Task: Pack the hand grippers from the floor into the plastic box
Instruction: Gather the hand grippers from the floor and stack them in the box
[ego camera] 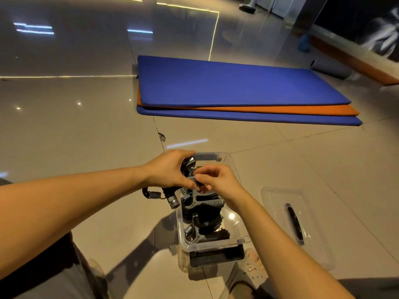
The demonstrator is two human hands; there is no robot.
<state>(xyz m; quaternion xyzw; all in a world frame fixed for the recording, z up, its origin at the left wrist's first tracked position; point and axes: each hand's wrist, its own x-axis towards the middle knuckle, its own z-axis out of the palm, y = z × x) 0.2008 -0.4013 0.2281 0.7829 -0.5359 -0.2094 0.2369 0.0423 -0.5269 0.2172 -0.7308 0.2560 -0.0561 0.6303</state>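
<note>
Three mats point(237, 83): stacked blue, orange, blue on glossy tiles point(75, 130).
Plastic box point(216, 244): on those tiles, hand grippers point(207, 221) inside.
Left hand point(170, 169): clasped one gripper point(190, 162) over box.
Right hand point(218, 180): pinched the same gripper.

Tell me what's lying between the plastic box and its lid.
Only bare floor tile shows between the box and the lid in the head view; the right forearm crosses over part of that gap.

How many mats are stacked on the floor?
3, in one stack: a blue padded mat on top, an orange padded mat beneath, a second blue mat lowest. More could hide inside.
</note>
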